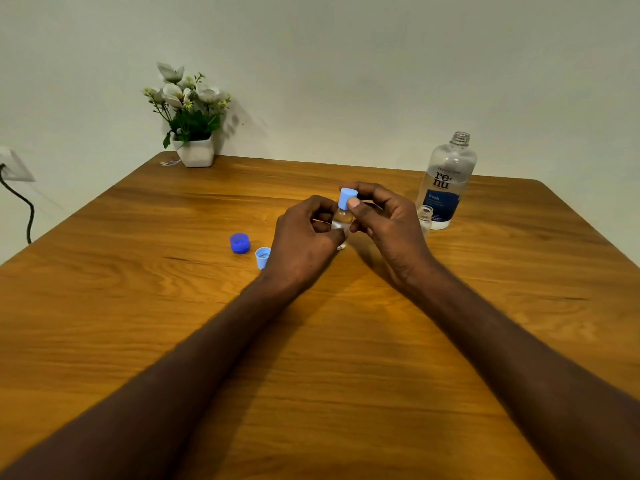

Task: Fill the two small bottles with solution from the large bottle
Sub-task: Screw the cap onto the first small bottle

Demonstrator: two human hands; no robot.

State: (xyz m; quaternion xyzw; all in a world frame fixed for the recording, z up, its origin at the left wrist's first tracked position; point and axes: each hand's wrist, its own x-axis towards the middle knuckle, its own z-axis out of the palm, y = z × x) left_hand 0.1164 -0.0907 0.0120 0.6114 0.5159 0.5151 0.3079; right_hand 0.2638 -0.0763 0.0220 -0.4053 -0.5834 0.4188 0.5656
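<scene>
Two bottles out of three stand uncapped on the wooden table (138, 323), which is the biggest thing in view. At its far left edge a flower pot (194, 152) is placed, well apart from the work, prob. only decoration. The large bottle (446, 180) stands upright at the far right w/ its neck open, kept near so that pouring is easy; liquid level cannot be told. Just in front of it, touching or nearly so, the open small bottle (425, 219) is set, maybe waiting for its cap or for filling.

The other small bottle (342, 221) is held upright at the middle of the table. Its body is gripped by the left hand (304, 233), fingers curled round it, to keep it from turning. Its light blue cap (347, 198) is pinched by thumb and fingers of the right hand (384, 220), so a twisting is judged, on or off cannot be said.

Left of the hands, the dark blue cap (239, 243) and a second light blue cap (262, 257) are laid mouth up, just beside each other, out of the way.
</scene>
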